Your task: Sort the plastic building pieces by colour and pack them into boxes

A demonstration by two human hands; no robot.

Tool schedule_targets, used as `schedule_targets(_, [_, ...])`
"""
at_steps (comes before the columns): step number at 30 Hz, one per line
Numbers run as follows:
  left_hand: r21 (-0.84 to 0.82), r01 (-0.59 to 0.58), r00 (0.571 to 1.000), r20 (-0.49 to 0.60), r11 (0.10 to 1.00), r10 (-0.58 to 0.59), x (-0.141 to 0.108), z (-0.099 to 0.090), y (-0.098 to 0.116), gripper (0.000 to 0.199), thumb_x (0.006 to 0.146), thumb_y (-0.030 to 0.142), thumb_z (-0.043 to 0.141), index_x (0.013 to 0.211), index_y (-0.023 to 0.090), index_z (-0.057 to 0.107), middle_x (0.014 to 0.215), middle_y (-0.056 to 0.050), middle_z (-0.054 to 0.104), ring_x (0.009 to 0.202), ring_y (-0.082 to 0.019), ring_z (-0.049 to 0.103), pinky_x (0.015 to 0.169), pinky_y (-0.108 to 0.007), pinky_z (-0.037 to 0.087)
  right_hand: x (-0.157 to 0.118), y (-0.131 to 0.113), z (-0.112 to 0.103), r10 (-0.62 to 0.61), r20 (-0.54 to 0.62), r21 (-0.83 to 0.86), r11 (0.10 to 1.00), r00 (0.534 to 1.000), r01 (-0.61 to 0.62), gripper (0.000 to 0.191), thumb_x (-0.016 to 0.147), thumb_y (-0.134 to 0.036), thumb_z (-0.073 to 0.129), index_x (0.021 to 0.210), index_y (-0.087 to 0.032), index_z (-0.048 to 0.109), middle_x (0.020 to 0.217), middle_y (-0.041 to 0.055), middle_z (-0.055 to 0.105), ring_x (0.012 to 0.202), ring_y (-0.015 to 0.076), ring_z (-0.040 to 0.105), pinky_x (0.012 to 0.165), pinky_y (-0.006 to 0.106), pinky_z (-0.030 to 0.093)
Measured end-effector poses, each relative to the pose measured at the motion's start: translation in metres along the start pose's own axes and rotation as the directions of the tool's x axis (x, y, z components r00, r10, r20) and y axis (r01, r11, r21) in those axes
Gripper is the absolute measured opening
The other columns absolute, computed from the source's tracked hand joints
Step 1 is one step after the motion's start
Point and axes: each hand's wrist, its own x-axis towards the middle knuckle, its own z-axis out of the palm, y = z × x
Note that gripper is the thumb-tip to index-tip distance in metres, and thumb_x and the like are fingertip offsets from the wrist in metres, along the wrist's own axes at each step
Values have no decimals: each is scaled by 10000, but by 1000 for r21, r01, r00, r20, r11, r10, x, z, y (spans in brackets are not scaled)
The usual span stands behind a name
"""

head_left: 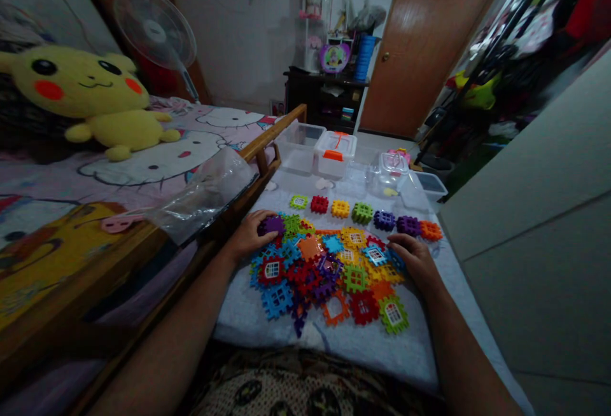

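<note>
Beyond the mixed pile (354, 278), see seven spots filled in a neat row of tiles (363, 212), with plenty left loose. Pinching purple tile (273, 224) in left hand (249, 235); can't tell hold in half-curled right hand (416, 258).

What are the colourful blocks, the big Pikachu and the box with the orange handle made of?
Interlocking blocks: probably hard plastic, slightly shiny, with bright solid colours and crisp notched edges.
Pikachu plush: looks like soft, fuzzy fabric, matte and rounded; any stuffing is hidden.
Storage box: likely plastic, smooth and cloudy-clear.
</note>
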Motion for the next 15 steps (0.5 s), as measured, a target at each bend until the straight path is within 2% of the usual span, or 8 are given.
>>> schedule_targets(6, [3,-48,999,-3,999,48,2,3,-3,495,729,461,708,1137,190,638,1129,-86,658,1062,-277,618,986,-419,473,0,0,2,-5,7,0,1000,1000,5,323,723,-441,677,927,-193,714,866,63,728,803,237,665,734,355,526])
schedule_targets(11, [-60,-76,995,-64,995,72,5,0,15,356,734,398,696,1031,203,673,1091,-65,652,1047,-258,616,985,-413,474,-1,-1,3,-26,-5,-12,1000,1000,26,303,715,-428,672,908,-199,717,871,58,729,816,238,665,756,361,529])
schedule_targets(15, [-179,-43,996,-82,983,29,7,-3,26,217,764,327,626,924,188,675,1043,-65,653,1013,-243,626,940,-392,500,-2,-3,2,-33,5,-28,999,999,34,310,730,-436,661,922,-200,719,877,58,733,823,237,666,768,361,526])
